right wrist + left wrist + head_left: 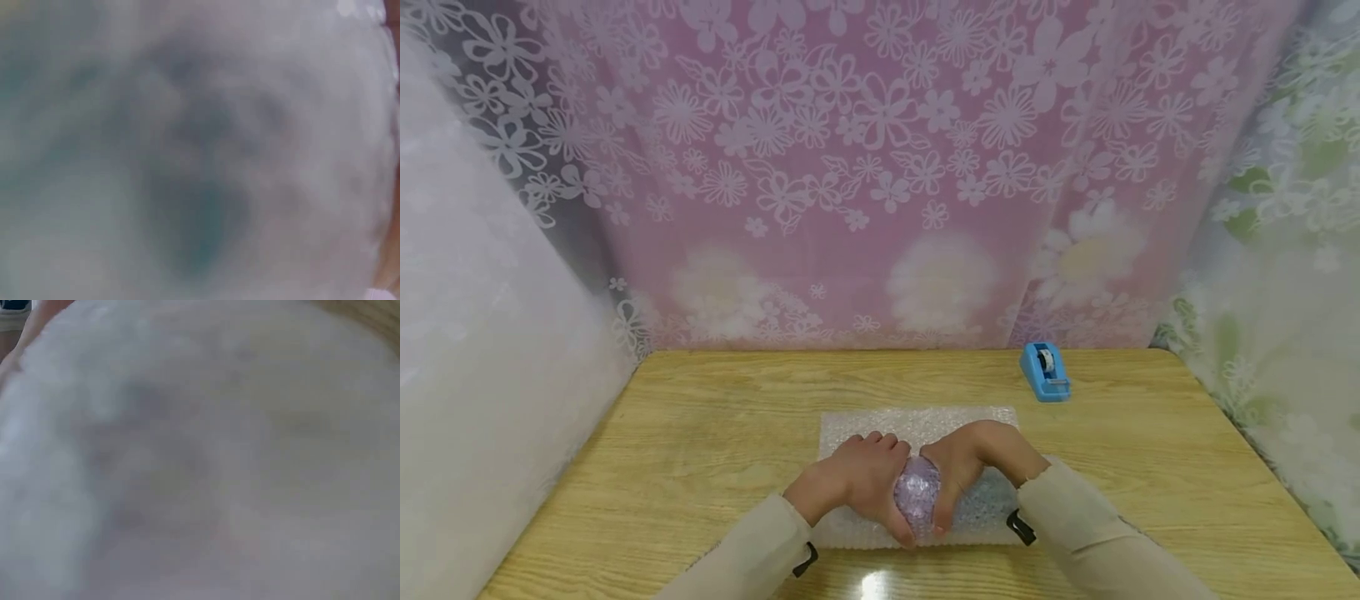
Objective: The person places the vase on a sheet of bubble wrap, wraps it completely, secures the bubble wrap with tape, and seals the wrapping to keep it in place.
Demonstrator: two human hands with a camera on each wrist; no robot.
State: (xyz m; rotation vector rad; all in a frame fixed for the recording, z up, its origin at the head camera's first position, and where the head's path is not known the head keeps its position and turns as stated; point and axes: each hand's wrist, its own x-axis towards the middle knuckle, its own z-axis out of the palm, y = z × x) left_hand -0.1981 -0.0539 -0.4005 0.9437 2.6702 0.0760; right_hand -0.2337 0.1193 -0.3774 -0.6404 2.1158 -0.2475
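Note:
A sheet of bubble wrap (917,423) lies on the table. A purple, shiny part of a wrapped bundle (917,490) shows between both hands in the head view. My left hand (868,479) grips the bubble wrap from the left, its thumb on the near side and its fingers on the far side. From the right, my right hand (964,462) holds it in the same way. A bluish patch (988,502) shows through the wrap under the right wrist. Both wrist views are filled with blurred bubble wrap (206,456), so what is inside cannot be made out.
A blue tape dispenser (1047,375) with a roll of tape stands at the back right of the wooden table (722,433). Floral curtains (850,167) hang behind and on both sides of the table.

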